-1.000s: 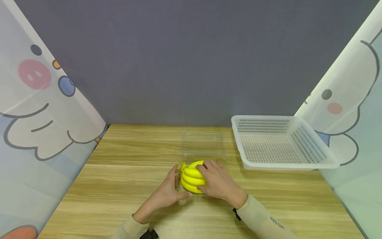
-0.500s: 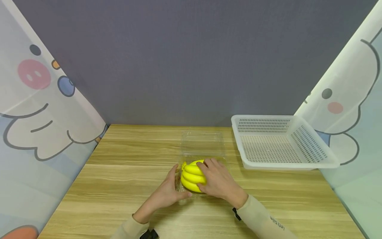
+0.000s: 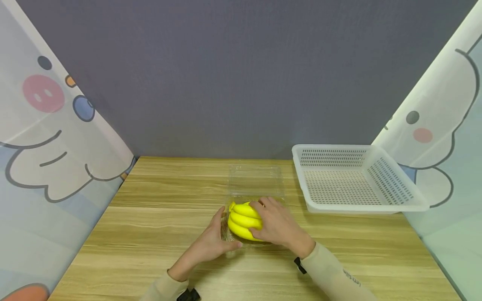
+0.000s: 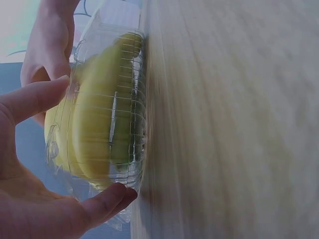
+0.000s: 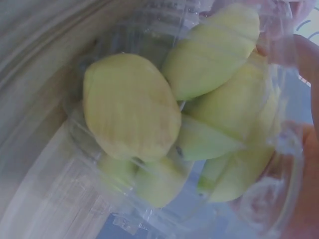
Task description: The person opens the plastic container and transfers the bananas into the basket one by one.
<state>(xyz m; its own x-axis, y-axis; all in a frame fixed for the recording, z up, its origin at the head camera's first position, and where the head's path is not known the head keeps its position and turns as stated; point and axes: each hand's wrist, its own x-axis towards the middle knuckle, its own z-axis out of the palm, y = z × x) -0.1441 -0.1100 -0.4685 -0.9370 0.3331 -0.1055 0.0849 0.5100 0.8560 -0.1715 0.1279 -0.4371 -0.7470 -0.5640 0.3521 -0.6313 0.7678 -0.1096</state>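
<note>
A bunch of yellow bananas (image 3: 242,221) sits in a clear plastic clamshell box (image 4: 134,114), its lid (image 3: 256,180) folded open toward the back. My right hand (image 3: 276,223) grips the bunch from above on its right side, fingers over the back and thumb at the front. At the box's left end, my left hand (image 3: 211,242) holds the wall, thumb at the front and fingers behind. Through the clear wall in the right wrist view, a rounded yellow fruit (image 5: 132,107) of unclear kind lies beside the banana tips.
A white perforated plastic basket (image 3: 357,207) stands at the back right of the wooden table (image 3: 158,217). A grey panel (image 3: 241,83) rises behind the table. Cartoon-printed sheets (image 3: 71,159) hang on both sides.
My right hand has shifted slightly right and back with the bananas, whose front edge has risen a little. The left hand has stayed in place.
</note>
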